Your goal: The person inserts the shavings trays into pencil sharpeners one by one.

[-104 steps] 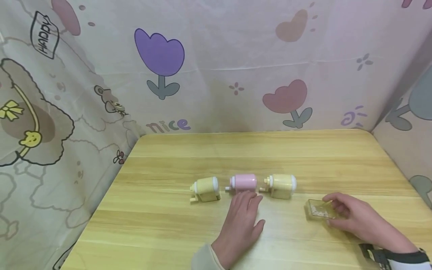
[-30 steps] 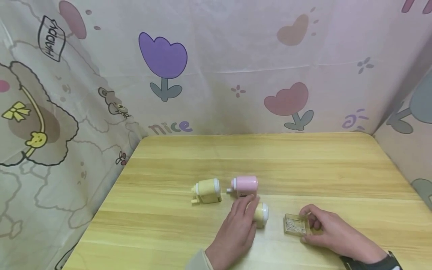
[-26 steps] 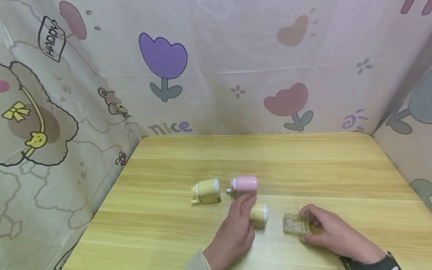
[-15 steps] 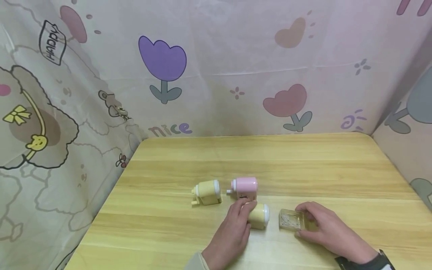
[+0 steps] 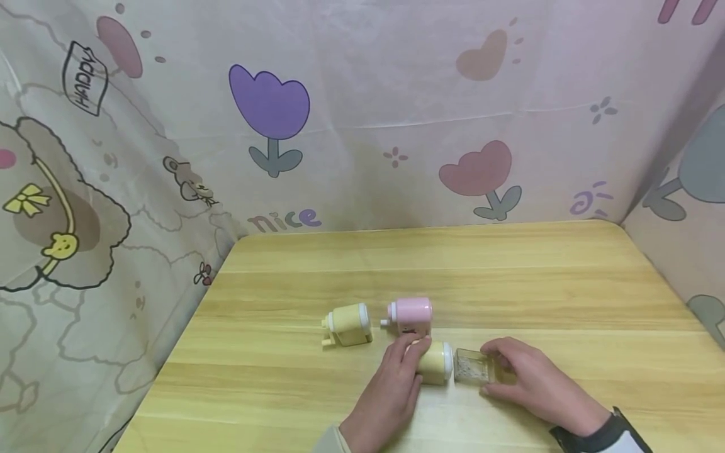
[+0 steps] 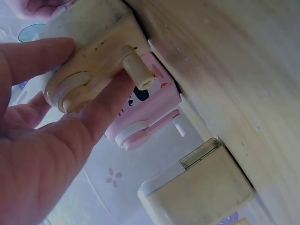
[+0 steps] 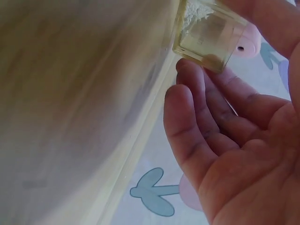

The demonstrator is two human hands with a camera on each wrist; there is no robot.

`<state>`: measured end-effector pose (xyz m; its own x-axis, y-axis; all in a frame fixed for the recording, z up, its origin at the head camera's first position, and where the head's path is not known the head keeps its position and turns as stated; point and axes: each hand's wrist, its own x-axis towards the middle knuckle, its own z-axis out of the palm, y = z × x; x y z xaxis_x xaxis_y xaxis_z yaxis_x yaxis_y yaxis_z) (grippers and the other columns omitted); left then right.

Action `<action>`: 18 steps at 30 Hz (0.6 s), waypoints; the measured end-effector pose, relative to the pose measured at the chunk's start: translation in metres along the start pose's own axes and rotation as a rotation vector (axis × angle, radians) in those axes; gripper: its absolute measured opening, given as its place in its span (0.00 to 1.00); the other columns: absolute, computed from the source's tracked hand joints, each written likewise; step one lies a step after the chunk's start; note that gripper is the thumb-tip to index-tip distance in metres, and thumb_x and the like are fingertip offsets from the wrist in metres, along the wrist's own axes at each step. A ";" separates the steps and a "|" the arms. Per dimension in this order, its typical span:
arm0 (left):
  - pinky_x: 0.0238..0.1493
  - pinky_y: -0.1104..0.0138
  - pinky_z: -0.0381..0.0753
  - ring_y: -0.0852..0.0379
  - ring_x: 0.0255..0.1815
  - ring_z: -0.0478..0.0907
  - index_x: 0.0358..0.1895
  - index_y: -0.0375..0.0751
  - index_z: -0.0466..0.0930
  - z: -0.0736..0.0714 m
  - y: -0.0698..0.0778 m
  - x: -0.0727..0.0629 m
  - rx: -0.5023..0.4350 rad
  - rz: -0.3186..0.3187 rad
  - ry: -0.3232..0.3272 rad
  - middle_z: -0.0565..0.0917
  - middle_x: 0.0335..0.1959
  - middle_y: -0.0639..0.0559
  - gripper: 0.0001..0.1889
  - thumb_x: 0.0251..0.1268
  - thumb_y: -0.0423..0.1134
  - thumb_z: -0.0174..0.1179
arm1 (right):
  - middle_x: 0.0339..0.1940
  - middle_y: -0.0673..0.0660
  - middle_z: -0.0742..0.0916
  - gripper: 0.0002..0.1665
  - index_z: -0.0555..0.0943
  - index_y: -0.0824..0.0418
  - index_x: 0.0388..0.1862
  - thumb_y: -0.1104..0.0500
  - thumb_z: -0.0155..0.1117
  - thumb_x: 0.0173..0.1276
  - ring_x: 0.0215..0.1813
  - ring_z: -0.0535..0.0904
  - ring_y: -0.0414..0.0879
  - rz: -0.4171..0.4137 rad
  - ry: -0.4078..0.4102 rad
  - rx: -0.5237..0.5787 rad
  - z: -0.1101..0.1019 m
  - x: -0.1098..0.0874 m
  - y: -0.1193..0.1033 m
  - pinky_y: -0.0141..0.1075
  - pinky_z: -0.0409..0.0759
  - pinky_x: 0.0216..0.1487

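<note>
A yellow crank pencil sharpener (image 5: 435, 363) stands on the table with its white end to the right. My left hand (image 5: 385, 391) grips its crank end; in the left wrist view the fingers straddle the body, close to the crank handle (image 6: 137, 68). Just right of the sharpener, at its white end, is a clear yellowish drawer (image 5: 471, 367) with pale shavings inside. My right hand (image 5: 535, 384) pinches the drawer's outer end between thumb and fingers. Whether drawer and sharpener touch is too close to tell.
A pink crank sharpener (image 5: 412, 313) stands just behind the left hand. Another yellow sharpener (image 5: 348, 325) is to its left, crank facing left. The wooden table (image 5: 272, 390) meets a printed cloth (image 5: 362, 182) at the back and sides.
The left hand has brought the right-hand yellow sharpener nearer the front. My right hand has moved the drawer leftward, up to the sharpener's white end. The other two sharpeners stay put.
</note>
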<state>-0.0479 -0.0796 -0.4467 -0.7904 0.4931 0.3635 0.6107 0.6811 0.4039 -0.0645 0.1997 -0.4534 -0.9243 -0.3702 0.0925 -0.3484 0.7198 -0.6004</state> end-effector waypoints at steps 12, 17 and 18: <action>0.67 0.58 0.78 0.47 0.68 0.72 0.72 0.39 0.66 -0.001 -0.001 0.000 0.006 0.012 0.004 0.70 0.70 0.42 0.30 0.68 0.28 0.63 | 0.51 0.51 0.86 0.35 0.82 0.63 0.58 0.46 0.81 0.57 0.48 0.81 0.41 -0.122 -0.052 -0.011 0.007 0.010 -0.009 0.41 0.86 0.46; 0.67 0.59 0.79 0.47 0.68 0.72 0.73 0.40 0.66 -0.002 -0.001 -0.001 0.019 0.020 0.006 0.71 0.69 0.42 0.31 0.69 0.29 0.63 | 0.49 0.50 0.86 0.33 0.82 0.64 0.57 0.49 0.82 0.57 0.46 0.80 0.40 -0.170 -0.025 -0.021 0.008 0.015 -0.011 0.40 0.86 0.44; 0.67 0.59 0.79 0.47 0.68 0.72 0.73 0.40 0.66 -0.002 -0.001 -0.001 0.023 0.022 0.007 0.71 0.69 0.42 0.31 0.68 0.29 0.62 | 0.49 0.50 0.86 0.33 0.82 0.64 0.57 0.50 0.82 0.57 0.46 0.81 0.40 -0.172 -0.020 -0.017 0.008 0.016 -0.011 0.39 0.86 0.44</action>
<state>-0.0473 -0.0819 -0.4464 -0.7763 0.5043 0.3783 0.6267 0.6822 0.3766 -0.0740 0.1815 -0.4519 -0.8476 -0.5004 0.1764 -0.5038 0.6545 -0.5638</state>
